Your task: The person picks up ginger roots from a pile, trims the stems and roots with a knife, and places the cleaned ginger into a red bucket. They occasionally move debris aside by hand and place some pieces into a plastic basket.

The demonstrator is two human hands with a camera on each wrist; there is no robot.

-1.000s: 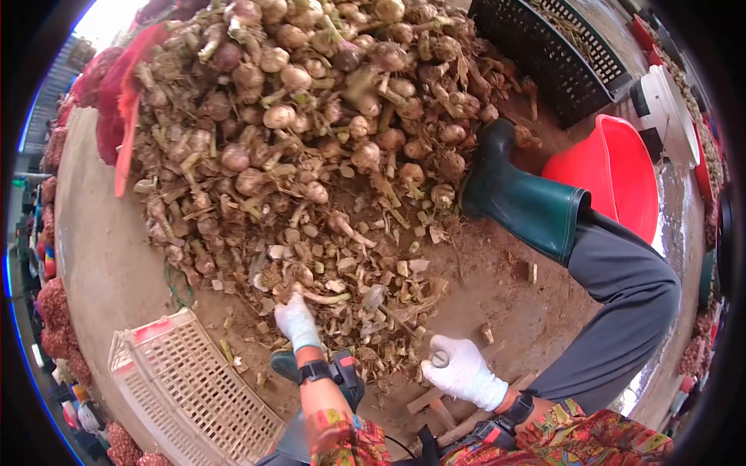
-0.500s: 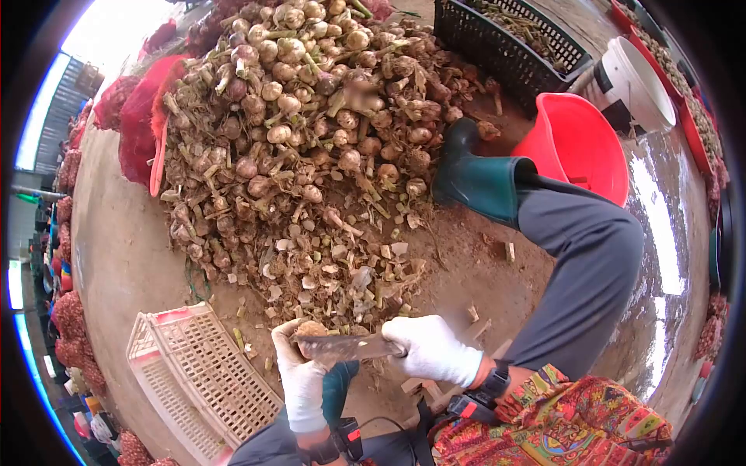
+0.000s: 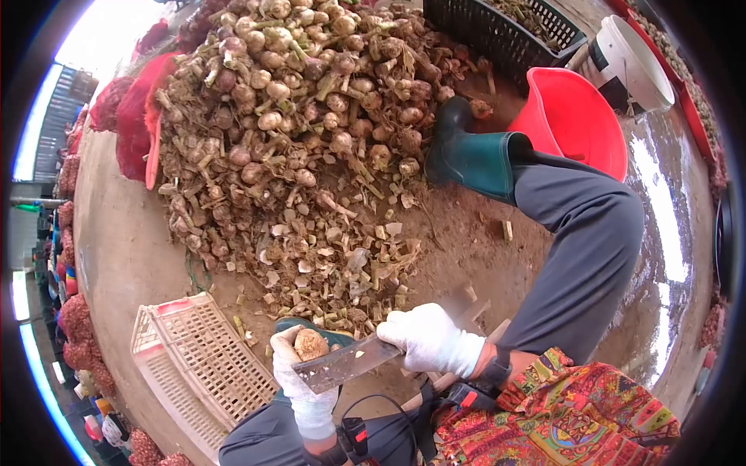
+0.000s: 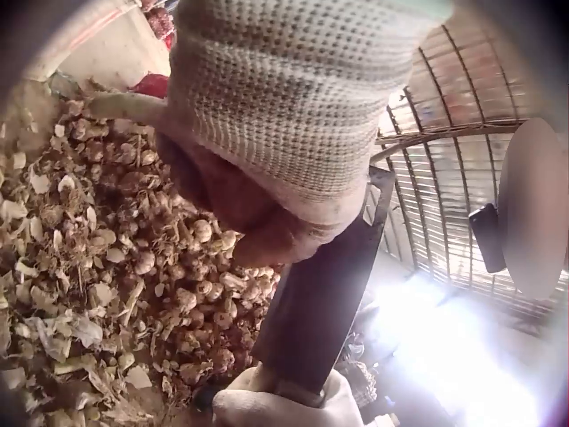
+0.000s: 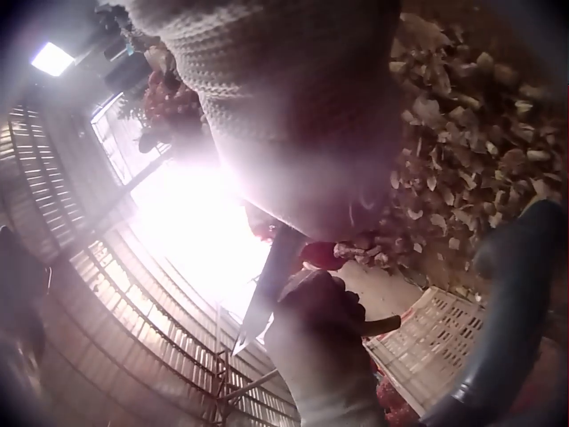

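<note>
My white-gloved left hand [image 3: 301, 384] holds a brown garlic bulb [image 3: 311, 343], fingers round it, low in the middle of the head view. A wide knife [image 3: 350, 365] slants down to the left, its blade close against the near side of the bulb. My gloved right hand [image 3: 431, 339] grips the handle, which is mostly hidden in the fist. In the left wrist view the dark blade [image 4: 316, 302] spans between both hands. From the right wrist, a stem [image 5: 382, 326] pokes out of the left fist.
A large heap of garlic [image 3: 272, 132] with stems lies ahead, trimmings [image 3: 334, 264] at its near edge. A cream plastic crate [image 3: 210, 349] leans at left. Beyond the right boot [image 3: 474, 159] stand a red tub [image 3: 575, 116], a white bucket [image 3: 633, 66] and a black crate [image 3: 497, 35].
My left hand has come back from the trimmings with a garlic bulb. My right hand has brought the knife across to it, and the blade now slopes lower to the left.
</note>
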